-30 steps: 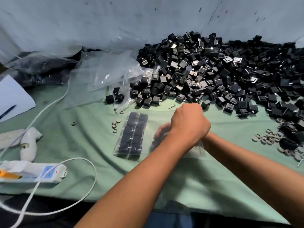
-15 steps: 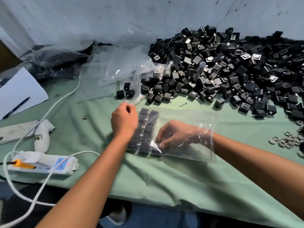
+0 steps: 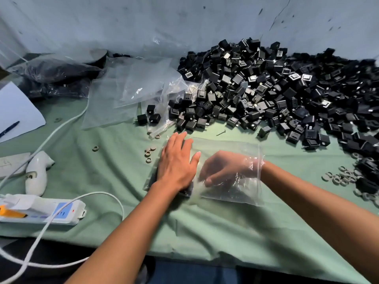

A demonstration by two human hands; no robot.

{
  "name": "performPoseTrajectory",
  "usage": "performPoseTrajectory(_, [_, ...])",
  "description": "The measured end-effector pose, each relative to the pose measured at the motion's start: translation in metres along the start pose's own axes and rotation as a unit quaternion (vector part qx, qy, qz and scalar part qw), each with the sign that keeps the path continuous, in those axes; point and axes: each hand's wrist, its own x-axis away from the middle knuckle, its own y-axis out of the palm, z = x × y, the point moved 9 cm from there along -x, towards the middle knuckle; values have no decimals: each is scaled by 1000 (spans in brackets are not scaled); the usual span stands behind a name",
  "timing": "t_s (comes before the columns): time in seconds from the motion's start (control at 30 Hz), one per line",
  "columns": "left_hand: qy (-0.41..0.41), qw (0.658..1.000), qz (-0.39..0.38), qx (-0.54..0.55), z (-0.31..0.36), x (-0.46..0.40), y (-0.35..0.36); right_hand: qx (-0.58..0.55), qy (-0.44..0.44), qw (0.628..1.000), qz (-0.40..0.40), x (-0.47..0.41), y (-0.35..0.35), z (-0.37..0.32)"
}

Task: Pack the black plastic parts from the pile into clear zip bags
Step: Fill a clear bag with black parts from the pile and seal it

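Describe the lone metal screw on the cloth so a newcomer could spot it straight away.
Start at the big pile of black plastic parts on the green cloth. Follow the pile's near edge to the bare strip between it and the clear zip bag that the hands work on. The screw lies there alone: thin, metallic and pointed, unlike the boxy black parts.

You're at a small workshop packing station: desk (image 3: 102, 160) under green cloth, bulk pile of black plastic parts (image 3: 276, 95), loose clear bags (image 3: 131, 93), washers (image 3: 338, 177), power strip (image 3: 41, 212), scuffed wall (image 3: 143, 23).
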Motion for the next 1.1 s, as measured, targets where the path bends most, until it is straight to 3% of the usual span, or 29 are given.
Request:
performPoseTrajectory(0.1, [-6,995,-87,-40,1,2,32,-5,37,998,40,43,-44,31])
performPoseTrajectory(0.2, [-20,992,-94,-77,-1,1,41,8,124,989,83,83,-84,68])
performPoseTrajectory(0.27, [-31,991,-95,-92,-1,0,44,26,189,966,176,98,-118,88])
performPoseTrajectory(0.3, [-34,990,-99,-99,-1,0,46,49,208,939,271,104,-142,94])
performPoseTrajectory(0.37, [-33,988,-107,-109,0,1,48,129,211,838,486,121,-178,88])
performPoseTrajectory(0.4, [-33,987,-110,-114,0,0,47,190,208,803,525,121,-183,81])
performPoseTrajectory(0.43, [-33,986,-112,-119,0,0,46,235,211,800,511,111,-180,80])
performPoseTrajectory(0.53, [-44,987,-101,-113,6,0,38,269,215,842,415,84,-166,89])
performPoseTrajectory(0.7, [-75,996,15,44,70,-9,10,285,196,836,425,104,-163,83])
performPoseTrajectory(0.77, [-46,995,22,82,115,-14,7,221,204,859,414,119,-156,86])
performPoseTrajectory(0.83, [-19,997,-21,74,152,-17,15,111,188,898,382,132,-140,89])
performPoseTrajectory(0.93, [-16,996,-91,21,178,-17,29,-17,152,950,273,143,-106,88])
performPoseTrajectory(1.1, [-56,991,-84,83,171,-17,16,-118,95,978,141,134,-59,74])
